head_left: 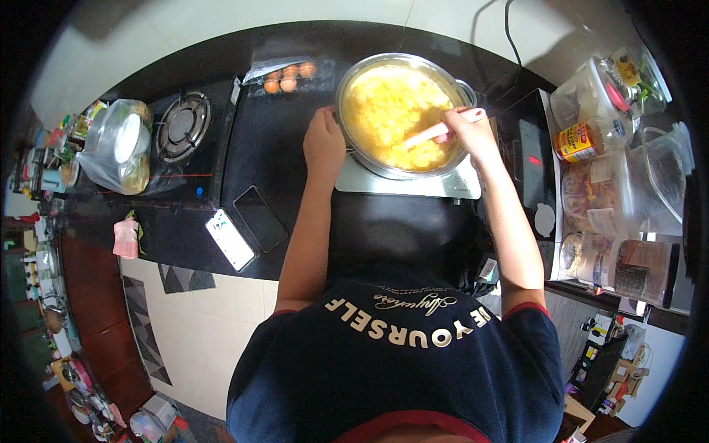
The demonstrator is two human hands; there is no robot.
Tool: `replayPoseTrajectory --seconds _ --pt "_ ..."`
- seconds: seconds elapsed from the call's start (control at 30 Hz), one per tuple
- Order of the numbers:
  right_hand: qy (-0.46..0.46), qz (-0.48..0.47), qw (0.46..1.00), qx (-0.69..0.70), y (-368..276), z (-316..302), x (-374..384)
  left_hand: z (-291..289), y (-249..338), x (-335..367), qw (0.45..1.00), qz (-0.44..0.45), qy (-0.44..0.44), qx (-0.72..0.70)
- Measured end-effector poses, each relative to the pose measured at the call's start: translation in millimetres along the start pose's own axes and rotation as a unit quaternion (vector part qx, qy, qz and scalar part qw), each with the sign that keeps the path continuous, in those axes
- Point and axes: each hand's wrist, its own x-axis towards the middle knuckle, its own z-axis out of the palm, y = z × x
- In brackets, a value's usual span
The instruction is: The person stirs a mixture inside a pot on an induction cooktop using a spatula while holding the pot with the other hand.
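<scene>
A wide steel pot point(346, 81) full of yellow, chunky, wet food point(384, 103) stands on a white-fronted portable cooktop point(391, 184). At the pot's left side, my left hand point(325, 140) has its fingers curled round the handle area, where the handle itself is hidden. My right hand point(469, 133) is over the pot's right rim, closed on a pale pink long-handled utensil point(425, 137). That utensil slants down to the left, and its head is sunk in the food. A loop handle point(467, 91) shows on the pot's far right.
Brown eggs point(288, 77) in clear plastic lie left of the pot. Further left are a gas burner point(183, 127) and a bagged bowl point(127, 140). A phone point(230, 240) lies by a dark rectangular object point(260, 218). Plastic containers point(598, 196) and a labelled jar point(583, 140) line the right.
</scene>
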Motion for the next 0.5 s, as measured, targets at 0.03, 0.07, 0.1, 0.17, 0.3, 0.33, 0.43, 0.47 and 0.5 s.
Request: replayPoseTrajectory --seconds 0.03,0.07,0.1,0.17,0.3,0.33,0.43,0.47,0.5 --pt "0.015 0.002 0.999 0.044 1 1 2 1 0 1 1.000 0.002 -0.001 -0.001" --pt "0.030 0.004 0.996 0.088 1 1 2 1 0 2 1.000 0.000 -0.006 -0.002" --pt "0.038 -0.031 0.997 0.065 -5 -2 1 0 -1 2 1.000 -0.004 -0.010 -0.003" --pt "0.036 -0.088 0.994 0.047 -18 -12 7 -1 0 2 1.000 -0.008 -0.012 -0.001" --pt "-0.026 -0.186 0.982 -0.034 -66 -40 12 -1 -3 3 1.000 -0.007 -0.008 0.001" --pt "-0.031 -0.183 0.981 -0.050 -82 -43 8 -1 -5 3 1.000 -0.008 -0.008 0.002" --pt "-0.046 -0.222 0.965 -0.135 -94 -63 22 0 -7 3 1.000 -0.002 -0.006 -0.001" --pt "-0.046 -0.222 0.965 -0.136 -95 -65 28 0 -6 3 1.000 -0.005 -0.006 0.001" --pt "-0.046 -0.238 0.952 -0.189 -100 -68 31 0 -4 3 1.000 -0.007 -0.007 0.003"
